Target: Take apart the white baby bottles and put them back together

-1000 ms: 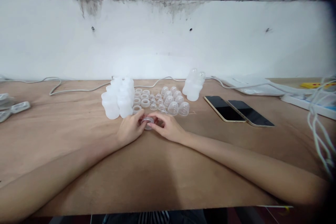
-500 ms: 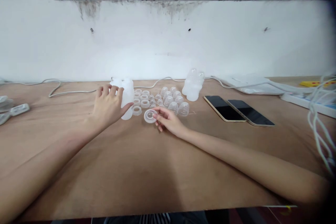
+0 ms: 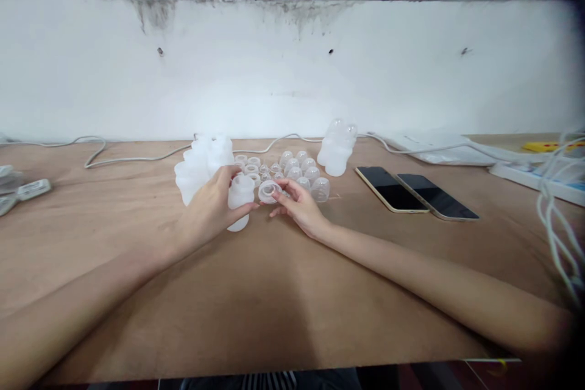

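Note:
My left hand [image 3: 214,201] is wrapped round a frosted white baby bottle [image 3: 239,198], upright with its open neck on top. My right hand [image 3: 297,207] pinches a translucent collar ring [image 3: 269,192] with a nipple seated in it, tilted and just right of the bottle's neck. Several more frosted bottles [image 3: 194,164] stand behind my left hand. Between the hands and the wall are rows of white rings [image 3: 247,164], small clear nipples [image 3: 275,169] and clear domed caps [image 3: 320,190]. Capped bottles [image 3: 337,149] stand beyond the caps.
Two phones [image 3: 388,189] lie overlapping on the right of the brown table [image 3: 256,304]. A white cable [image 3: 132,159] runs along the wall. Plastic packaging [image 3: 439,149], a power strip [image 3: 539,180] and tangled cords [image 3: 548,213] are at the right; white adapters [image 3: 33,191] lie far left.
My left hand has come right and nearer, and now holds a bottle from the group. My right hand has raised the ring slightly and moved it a little right, tilting it.

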`<state>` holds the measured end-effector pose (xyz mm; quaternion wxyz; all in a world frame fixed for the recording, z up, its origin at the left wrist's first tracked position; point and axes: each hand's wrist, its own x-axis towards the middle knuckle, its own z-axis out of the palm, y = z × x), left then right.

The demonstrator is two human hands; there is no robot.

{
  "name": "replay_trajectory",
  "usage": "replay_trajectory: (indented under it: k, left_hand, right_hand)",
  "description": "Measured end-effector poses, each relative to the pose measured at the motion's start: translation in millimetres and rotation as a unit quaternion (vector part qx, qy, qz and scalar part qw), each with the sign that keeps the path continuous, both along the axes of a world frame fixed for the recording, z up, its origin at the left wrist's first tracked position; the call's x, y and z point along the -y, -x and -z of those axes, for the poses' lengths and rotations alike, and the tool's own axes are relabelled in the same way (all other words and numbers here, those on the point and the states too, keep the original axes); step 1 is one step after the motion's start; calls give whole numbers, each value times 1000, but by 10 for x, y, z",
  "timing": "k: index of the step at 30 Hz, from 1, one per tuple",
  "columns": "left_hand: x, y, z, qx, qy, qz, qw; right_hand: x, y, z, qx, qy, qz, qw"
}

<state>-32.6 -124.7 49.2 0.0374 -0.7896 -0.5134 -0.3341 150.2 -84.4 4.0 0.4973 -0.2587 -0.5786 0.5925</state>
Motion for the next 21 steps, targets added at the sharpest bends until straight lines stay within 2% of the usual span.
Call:
replay_trajectory:
  k: [3, 6, 8, 11, 15, 18, 21]
  left_hand:
    - [-90, -3, 203, 92, 49, 26, 994]
    - [-123, -4, 359, 113, 119, 54, 985]
    - [-123, -5, 406, 123, 139, 67, 980]
    - [-111, -8, 411, 129, 138, 70, 980]
    - [-90, -3, 390, 105, 135, 41, 984]
    - [-84, 11, 360, 46, 138, 33, 989]
    - [-85, 29, 299, -52, 132, 52, 989]
  right_hand:
    - [-10, -3, 0, -13, 6, 21, 1000]
    - [2, -2, -10, -6, -2, 30, 1000]
    - [12, -2, -15, 5, -14, 32, 999]
    - [15, -8, -6, 19, -29, 36, 999]
    - [18, -20, 3, 21, -60, 41, 997]
    - [62, -18, -30, 15, -110, 77, 991]
    - [123, -14, -67, 42, -159, 92, 982]
